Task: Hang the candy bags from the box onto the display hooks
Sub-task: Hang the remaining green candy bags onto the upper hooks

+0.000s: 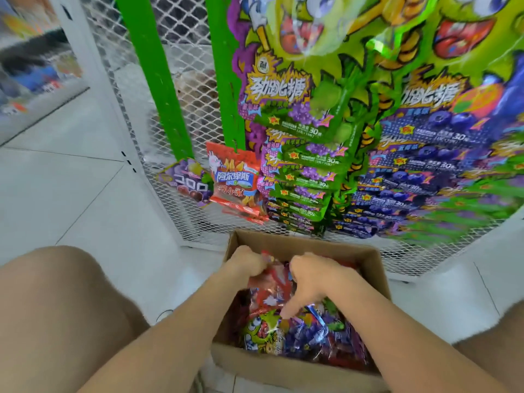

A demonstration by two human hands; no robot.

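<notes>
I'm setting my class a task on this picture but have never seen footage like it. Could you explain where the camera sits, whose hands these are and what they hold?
There is no machine here: a person wears a wide-angle camera on the head, so this single picture looks forward and down at their own arms. An open brown cardboard box stands on the white tiled floor, full of mixed green, purple and red candy bags. The left hand grips a shiny red candy bag at the top of the pile. The right hand reaches in beside it, thumb sticking out; its fingers are hidden, so its grip is unclear. Behind the box stands a white wire mesh rack, where green-and-purple candy bags and blue candy bags already hang in rows.
</notes>
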